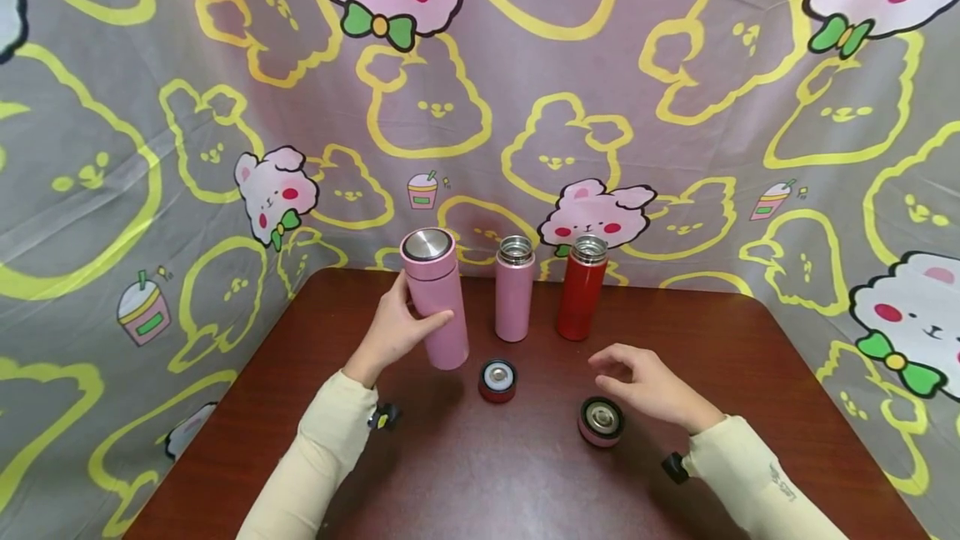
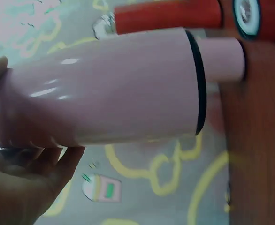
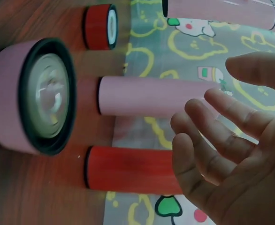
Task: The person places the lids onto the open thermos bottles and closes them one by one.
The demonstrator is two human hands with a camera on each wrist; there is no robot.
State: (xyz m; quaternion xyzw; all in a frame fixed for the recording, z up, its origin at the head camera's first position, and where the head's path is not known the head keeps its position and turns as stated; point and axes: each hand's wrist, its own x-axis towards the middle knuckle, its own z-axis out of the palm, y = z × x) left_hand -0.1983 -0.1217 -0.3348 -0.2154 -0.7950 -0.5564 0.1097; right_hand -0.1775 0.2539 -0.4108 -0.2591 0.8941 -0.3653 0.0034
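Gripping the capped pink bottle [image 1: 439, 294], the left hand [image 1: 396, 330] wraps its fingers around it above the table [image 1: 525, 482], beside an uncapped pink bottle [image 1: 513, 300] and red bottle [image 1: 579, 300]. The right hand [image 1: 648, 382], fingers loosely bent and empty, hovers near the upturned pink lid [image 1: 602, 423].

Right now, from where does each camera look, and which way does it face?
Head: worn on the head, facing forward and down at the brown table; left hand, right hand and sleeved forearms show.
Left wrist: worn there, facing the lidded pink thermos; part of the left hand shows.
Right wrist: worn there, facing the upturned pink lid and open pink thermos; part of the right hand shows.
Both wrist views share the open red thermos and red lid.
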